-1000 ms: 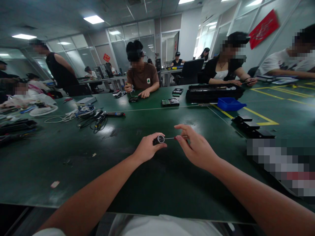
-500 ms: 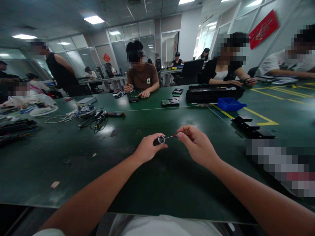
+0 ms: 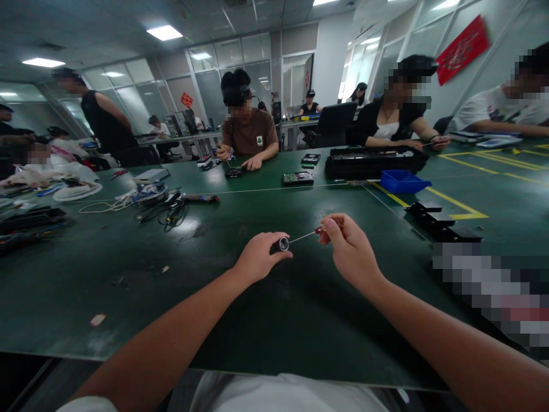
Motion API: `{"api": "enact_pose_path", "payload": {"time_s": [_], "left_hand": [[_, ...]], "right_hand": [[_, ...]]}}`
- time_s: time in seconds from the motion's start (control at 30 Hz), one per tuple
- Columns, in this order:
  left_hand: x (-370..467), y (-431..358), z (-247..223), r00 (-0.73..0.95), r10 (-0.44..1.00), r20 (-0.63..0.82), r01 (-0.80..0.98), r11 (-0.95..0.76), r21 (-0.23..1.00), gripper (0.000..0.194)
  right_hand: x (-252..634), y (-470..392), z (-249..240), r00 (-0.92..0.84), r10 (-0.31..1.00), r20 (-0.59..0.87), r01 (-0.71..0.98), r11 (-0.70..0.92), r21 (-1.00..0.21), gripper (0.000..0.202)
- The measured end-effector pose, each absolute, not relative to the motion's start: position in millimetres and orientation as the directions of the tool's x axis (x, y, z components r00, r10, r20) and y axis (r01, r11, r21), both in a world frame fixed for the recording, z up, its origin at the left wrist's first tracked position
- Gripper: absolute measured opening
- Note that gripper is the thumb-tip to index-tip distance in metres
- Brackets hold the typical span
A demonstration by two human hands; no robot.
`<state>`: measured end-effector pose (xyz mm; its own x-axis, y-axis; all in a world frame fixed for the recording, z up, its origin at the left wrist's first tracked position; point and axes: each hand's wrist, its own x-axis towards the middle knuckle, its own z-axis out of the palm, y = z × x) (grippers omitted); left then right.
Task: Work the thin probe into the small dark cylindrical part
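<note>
My left hand (image 3: 262,256) is closed around a small black cylinder (image 3: 274,246), whose round, silver-rimmed end (image 3: 283,244) faces up and to the right. What the cylinder is I cannot make out. In my right hand (image 3: 352,247) is a screwdriver with a red handle (image 3: 319,230), gripped between thumb and fingers. Its thin metal shaft (image 3: 302,236) points left, the tip close to the rim of the cylinder; whether it touches I cannot tell. Both hands are above the green table (image 3: 257,320).
Bundled cables (image 3: 169,209) lie at the left. Beyond my hands are a hard drive (image 3: 298,178), a long black housing (image 3: 375,163) and a blue tray (image 3: 404,181). Black brackets (image 3: 444,222) sit at the right. A person (image 3: 249,129) works across the table.
My right hand has drawn the screwdriver to the right and slightly up, so more of the shaft shows. My left hand stays nearly in place with the cylinder.
</note>
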<state>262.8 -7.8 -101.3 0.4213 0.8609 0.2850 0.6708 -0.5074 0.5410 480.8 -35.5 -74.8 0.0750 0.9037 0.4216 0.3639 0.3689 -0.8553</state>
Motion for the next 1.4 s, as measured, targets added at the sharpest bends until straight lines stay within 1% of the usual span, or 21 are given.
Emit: {"api": "enact_pose_path", "payload": {"time_s": [0.07, 0.23, 0.47, 0.7, 0.97, 1.07, 1.17, 1.3, 1.4], "left_hand": [[262.8, -7.8, -101.4, 0.434, 0.859, 0.273, 0.680, -0.511, 0.526, 0.040], [263.4, -6.8, -102.1, 0.463, 0.838, 0.290, 0.675, -0.545, 0.498, 0.042], [262.3, -5.0, -103.4, 0.518, 0.799, 0.305, 0.688, -0.601, 0.406, 0.041], [261.7, -5.0, -103.9, 0.527, 0.790, 0.313, 0.698, -0.613, 0.371, 0.042], [263.4, -4.7, -102.4, 0.573, 0.774, 0.270, 0.712, -0.633, 0.304, 0.042], [262.5, -3.0, -103.4, 0.569, 0.795, 0.212, 0.727, -0.606, 0.323, 0.043], [261.1, -1.8, -104.7, 0.547, 0.816, 0.185, 0.744, -0.575, 0.341, 0.045], [259.9, -0.8, -105.1, 0.527, 0.830, 0.185, 0.752, -0.556, 0.355, 0.042], [259.8, -1.1, -102.6, 0.518, 0.828, 0.215, 0.730, -0.559, 0.393, 0.036]], "right_hand": [[479.7, -38.0, -73.0, 0.044, 0.896, 0.442, 0.392, 0.392, -0.832, 0.024], [478.5, -38.5, -75.9, -0.029, 0.888, 0.459, 0.402, 0.430, -0.808, 0.022], [480.7, -35.9, -78.0, -0.099, 0.882, 0.462, 0.434, 0.456, -0.777, 0.023], [480.1, -38.4, -73.5, -0.111, 0.890, 0.443, 0.424, 0.445, -0.789, 0.022], [479.5, -38.0, -72.2, -0.115, 0.886, 0.449, 0.505, 0.441, -0.742, 0.023], [479.6, -38.1, -72.2, -0.111, 0.883, 0.455, 0.545, 0.437, -0.716, 0.021], [479.9, -37.5, -72.8, -0.111, 0.881, 0.460, 0.565, 0.437, -0.700, 0.021], [480.3, -36.4, -73.1, -0.088, 0.879, 0.468, 0.578, 0.428, -0.695, 0.021], [480.3, -36.5, -72.7, -0.070, 0.877, 0.475, 0.576, 0.424, -0.699, 0.021]]}}
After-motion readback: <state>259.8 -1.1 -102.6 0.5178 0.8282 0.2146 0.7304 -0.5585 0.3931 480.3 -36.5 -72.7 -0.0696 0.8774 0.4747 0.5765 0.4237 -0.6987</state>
